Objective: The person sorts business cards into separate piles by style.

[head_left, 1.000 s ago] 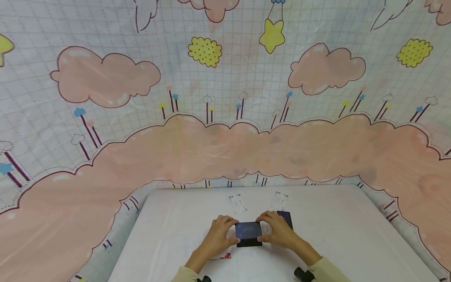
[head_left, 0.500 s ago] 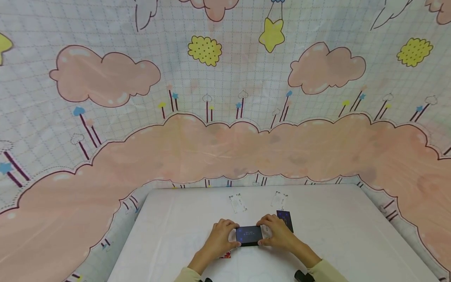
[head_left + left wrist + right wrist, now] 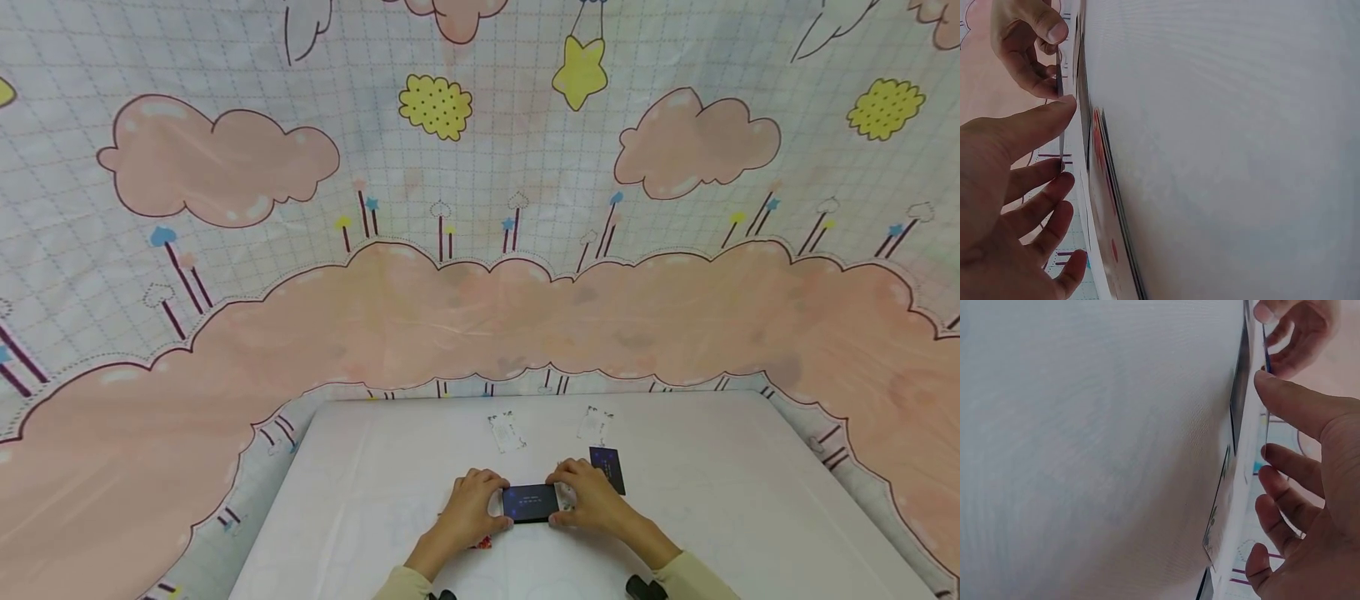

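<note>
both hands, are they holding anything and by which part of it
Yes, a dark card: the left hand pinches it by the corners at its left end, the right hand by those at its right end.

White table (image 3: 720, 483), cloud-print backdrop (image 3: 480, 321) behind it

Over the last second, the held card (image 3: 530, 504) has slid toward six o'clock in the head view, and the left hand (image 3: 471, 504) and right hand (image 3: 590, 493) with it; the lower card (image 3: 1239, 394), a black strip before, now barely shows. The red-patterned card (image 3: 484, 542), at the left hand's five o'clock, is more covered.
</note>
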`<state>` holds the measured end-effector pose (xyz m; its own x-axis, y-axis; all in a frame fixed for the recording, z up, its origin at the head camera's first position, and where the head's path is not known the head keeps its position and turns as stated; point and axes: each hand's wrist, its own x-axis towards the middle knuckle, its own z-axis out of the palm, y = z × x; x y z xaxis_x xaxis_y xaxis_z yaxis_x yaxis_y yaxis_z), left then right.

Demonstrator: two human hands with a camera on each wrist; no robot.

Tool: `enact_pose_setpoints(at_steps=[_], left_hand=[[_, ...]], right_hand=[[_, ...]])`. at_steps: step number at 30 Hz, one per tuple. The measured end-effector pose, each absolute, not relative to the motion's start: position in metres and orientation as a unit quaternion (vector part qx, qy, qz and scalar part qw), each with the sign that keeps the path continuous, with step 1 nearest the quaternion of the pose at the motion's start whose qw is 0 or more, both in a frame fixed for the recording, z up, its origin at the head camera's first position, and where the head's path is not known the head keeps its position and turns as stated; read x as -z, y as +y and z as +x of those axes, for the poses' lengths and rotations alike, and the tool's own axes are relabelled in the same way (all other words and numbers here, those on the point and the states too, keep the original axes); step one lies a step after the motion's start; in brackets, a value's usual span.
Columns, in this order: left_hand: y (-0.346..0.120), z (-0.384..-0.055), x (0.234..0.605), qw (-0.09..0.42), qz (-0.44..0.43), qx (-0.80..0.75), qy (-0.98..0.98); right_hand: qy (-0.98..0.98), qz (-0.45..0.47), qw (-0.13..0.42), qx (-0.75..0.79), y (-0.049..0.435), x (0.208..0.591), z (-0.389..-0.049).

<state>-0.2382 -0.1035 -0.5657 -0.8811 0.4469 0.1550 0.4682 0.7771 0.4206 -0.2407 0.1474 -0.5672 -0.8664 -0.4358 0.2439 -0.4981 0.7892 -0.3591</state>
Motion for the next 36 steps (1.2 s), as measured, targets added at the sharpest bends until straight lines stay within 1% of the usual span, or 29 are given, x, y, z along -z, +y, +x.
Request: enact_pose_setpoints(at_steps=[5,16,36], left_hand=[[-0.1024,-0.2391,0.5667,0.024,-0.240,0.221,-0.945],[-0.1010,-0.2403,0.5677,0.005,-0.234,0.217,-0.948],[-0.1011,-0.2383,0.5666,0.003,-0.232,0.214,-0.949]], right_hand=[[-0.947,0.247,0.068,-0.194,0.1464,0.5693,-0.2419],[-0.951,0.241,0.044,-0.186,0.1434,0.5693,-0.2438],[-0.952,0.232,0.039,-0.196,0.1440,0.5708,-0.2428]])
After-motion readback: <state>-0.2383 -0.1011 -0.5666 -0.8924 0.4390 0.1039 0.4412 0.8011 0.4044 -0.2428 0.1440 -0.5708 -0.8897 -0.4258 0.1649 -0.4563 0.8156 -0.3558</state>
